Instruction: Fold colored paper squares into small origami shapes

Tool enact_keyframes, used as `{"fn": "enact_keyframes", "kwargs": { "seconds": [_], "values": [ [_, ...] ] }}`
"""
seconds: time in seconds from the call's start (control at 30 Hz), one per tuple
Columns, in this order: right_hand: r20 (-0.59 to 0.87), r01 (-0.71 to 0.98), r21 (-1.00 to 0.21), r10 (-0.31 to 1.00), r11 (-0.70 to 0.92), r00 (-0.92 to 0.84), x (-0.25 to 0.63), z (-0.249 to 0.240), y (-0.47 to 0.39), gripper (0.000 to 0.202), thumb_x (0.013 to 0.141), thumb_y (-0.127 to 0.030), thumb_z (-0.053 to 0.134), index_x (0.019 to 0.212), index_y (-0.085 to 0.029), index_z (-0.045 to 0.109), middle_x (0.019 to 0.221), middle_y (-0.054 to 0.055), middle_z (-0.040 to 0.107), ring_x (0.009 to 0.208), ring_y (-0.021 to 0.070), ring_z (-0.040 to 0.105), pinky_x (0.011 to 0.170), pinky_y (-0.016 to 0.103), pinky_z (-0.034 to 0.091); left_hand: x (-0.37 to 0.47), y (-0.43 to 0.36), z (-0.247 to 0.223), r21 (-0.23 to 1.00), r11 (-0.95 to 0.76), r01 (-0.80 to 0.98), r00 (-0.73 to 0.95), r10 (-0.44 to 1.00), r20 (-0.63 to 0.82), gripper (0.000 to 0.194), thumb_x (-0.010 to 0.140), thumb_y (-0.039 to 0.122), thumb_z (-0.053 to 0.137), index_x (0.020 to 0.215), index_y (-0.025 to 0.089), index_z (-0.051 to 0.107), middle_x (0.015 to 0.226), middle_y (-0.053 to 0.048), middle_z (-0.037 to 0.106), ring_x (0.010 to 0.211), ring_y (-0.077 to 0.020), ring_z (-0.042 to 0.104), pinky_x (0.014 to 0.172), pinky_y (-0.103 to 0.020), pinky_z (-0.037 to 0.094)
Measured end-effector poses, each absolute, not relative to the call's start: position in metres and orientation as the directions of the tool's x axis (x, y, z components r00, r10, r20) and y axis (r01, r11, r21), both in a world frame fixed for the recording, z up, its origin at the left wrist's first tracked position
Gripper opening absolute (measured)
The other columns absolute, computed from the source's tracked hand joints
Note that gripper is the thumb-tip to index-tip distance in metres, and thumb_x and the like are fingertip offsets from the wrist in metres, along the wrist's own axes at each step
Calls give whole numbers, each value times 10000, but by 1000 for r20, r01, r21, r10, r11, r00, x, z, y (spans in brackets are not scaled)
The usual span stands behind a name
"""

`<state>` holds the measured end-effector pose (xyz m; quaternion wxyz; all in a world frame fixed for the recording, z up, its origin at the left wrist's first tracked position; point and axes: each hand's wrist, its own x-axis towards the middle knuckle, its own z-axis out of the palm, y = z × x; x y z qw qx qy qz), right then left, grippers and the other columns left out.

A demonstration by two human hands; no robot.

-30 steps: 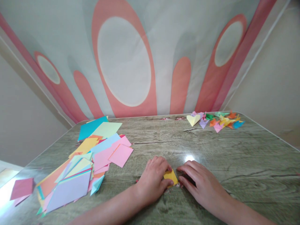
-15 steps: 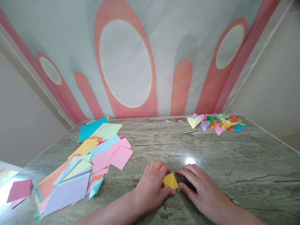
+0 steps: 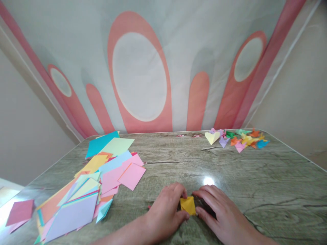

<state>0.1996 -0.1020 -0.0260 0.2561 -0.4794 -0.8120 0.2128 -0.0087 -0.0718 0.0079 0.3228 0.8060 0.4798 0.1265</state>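
L hand (image 3: 166,211) grips folded yellow paper (image 3: 188,206) on wood-grain tbl (image 3: 163,173). R hand (image 3: 222,213) half-open, just beside it.

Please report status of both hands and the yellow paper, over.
Left hand holds folded yellow paper. Right hand open at its right side, contact unclear. Loose sheets lie left, apart from it.

The lower half of the frame is filled by a wood-grained table (image 3: 176,173). Across its left, loose coloured sheets (image 3: 71,217) are strewn, overlapping; two pinkish squares (image 3: 20,212) are set apart at far left. Small folded paper figures (image 3: 249,139) are clustered at centre right, by the back edge. At lower centre, yellow folded paper (image 3: 188,206) is seen low against the tabletop.
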Motion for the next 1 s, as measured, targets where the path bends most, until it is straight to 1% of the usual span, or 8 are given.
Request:
{"fn": "enact_keyframes", "kwargs": {
  "seconds": [0.2,0.3,0.4,0.5,0.57,0.73,0.83,1.0],
  "values": [
    [166,616,-694,916,371,-365,198,-26,-101,137,870,-324,611,957,-222,586,955,50,602,925,219,559,809,372,464,-2,-70,8,887,-91,452,479,864,-155,351,709,68,582,1032,195,527,787,40,583,709,-116,523,645,-215,373],
    [115,538,-792,936,289,-333,195,-24,-101,132,870,-342,607,879,-214,576,854,15,593,793,169,570,694,283,464,4,-71,3,948,42,315,475,858,-196,221,711,97,612,913,162,548,735,39,569,652,-96,501,602,-198,370],
    [79,497,-835,946,236,-315,193,-22,-102,109,874,-318,599,852,-214,579,773,-13,580,696,138,557,617,243,439,10,-74,-2,943,8,332,437,885,-161,192,689,121,669,818,160,532,714,45,551,645,-90,487,587,-190,361],
    [120,508,-814,937,282,-327,193,-22,-103,65,887,-229,564,825,-215,575,761,-19,585,697,134,566,628,244,441,11,-77,-1,903,-134,409,451,890,-72,204,703,133,685,816,170,519,748,38,568,686,-104,515,627,-201,389],
    [231,521,-762,913,385,-337,197,-23,-103,89,884,-147,533,831,-212,564,805,-8,598,742,141,577,672,260,452,8,-77,1,852,-265,452,488,873,12,205,732,130,671,880,178,537,821,15,597,757,-128,547,698,-229,421],
    [521,628,-456,761,631,-386,208,-25,-98,178,861,-22,477,861,-187,545,905,44,613,834,188,561,750,335,453,-3,-74,6,619,-610,495,593,758,273,285,825,126,589,1090,216,536,1091,-58,589,1035,-210,520,917,-346,409],
    [503,683,-343,740,645,-446,209,-27,-95,171,885,-38,455,868,-170,562,863,59,605,816,207,551,736,360,455,-5,-74,7,488,-715,501,682,673,286,249,874,151,523,1117,203,530,1097,-77,589,1040,-226,515,921,-374,409],
    [419,693,-312,749,650,-514,205,-28,-95,165,895,-74,478,799,-170,571,810,51,594,767,210,546,694,365,465,-2,-73,7,384,-785,486,779,588,218,214,898,137,450,1083,188,542,1041,-81,616,1012,-214,554,912,-356,426]
  ]
}}
